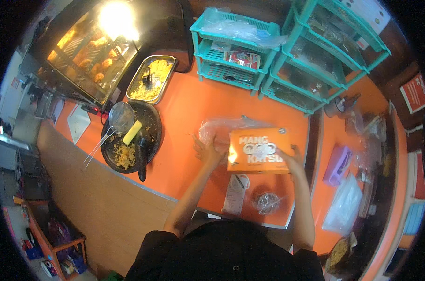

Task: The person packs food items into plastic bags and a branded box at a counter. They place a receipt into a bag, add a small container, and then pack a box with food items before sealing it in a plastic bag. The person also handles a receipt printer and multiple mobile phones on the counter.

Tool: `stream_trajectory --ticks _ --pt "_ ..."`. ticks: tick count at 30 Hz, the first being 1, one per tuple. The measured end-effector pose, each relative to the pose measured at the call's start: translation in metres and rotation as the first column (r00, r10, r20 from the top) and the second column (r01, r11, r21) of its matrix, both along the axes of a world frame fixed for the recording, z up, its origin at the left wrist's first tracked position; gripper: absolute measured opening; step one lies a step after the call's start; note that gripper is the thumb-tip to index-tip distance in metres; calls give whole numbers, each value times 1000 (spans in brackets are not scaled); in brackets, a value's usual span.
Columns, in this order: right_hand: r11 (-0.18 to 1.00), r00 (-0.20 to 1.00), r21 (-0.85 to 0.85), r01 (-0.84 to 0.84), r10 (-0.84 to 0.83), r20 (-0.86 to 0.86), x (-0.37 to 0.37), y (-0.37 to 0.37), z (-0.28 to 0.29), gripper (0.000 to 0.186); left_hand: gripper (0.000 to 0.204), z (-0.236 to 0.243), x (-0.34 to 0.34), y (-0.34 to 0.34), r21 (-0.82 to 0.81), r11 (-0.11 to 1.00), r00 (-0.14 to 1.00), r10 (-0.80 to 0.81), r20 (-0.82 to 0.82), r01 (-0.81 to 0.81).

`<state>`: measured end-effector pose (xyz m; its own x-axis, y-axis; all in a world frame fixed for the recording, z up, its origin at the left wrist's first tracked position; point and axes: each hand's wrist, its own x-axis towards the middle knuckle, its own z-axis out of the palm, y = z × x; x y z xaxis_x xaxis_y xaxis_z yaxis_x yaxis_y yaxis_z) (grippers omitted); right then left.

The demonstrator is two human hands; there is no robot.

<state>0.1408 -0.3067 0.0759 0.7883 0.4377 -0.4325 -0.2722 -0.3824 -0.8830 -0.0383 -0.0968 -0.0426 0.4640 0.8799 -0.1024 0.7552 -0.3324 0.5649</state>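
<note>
My right hand (294,163) grips the right edge of an orange box (257,157) with white print, thumb on its face. The box is held above the orange counter. Left of the box, my left hand (208,152) has its fingers spread, against a clear plastic bag (211,129). That bag lies partly behind the box, so its far end is hidden. Below the box on the counter are a white paper slip (233,201) with a pen (240,181) on it, and a small bundle in clear plastic (268,202).
To the left stand a dark stone mortar (110,157) with yellow crumbs, a strainer (122,117), and a metal tray (162,96) of yellow food. Behind them is a lit glass warmer (81,61). Teal racks (231,61) line the back; a purple holder (336,165) sits right.
</note>
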Motion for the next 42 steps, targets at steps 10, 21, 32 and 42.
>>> stream_trajectory --ticks 10,21,32,42 --pt "970 981 237 59 -13 -193 -27 83 -100 78 100 -29 -84 64 -162 897 854 -319 410 412" --pt "992 970 -43 -117 123 208 -67 153 -125 95 104 27 -110 80 -175 933 896 -230 379 314" --pt "838 717 -479 -262 501 485 -56 152 -151 74 95 31 -102 82 57 984 959 -180 221 172" --pt "731 433 -666 150 557 709 -1 141 -114 39 98 71 -93 76 -51 969 964 -233 128 241"
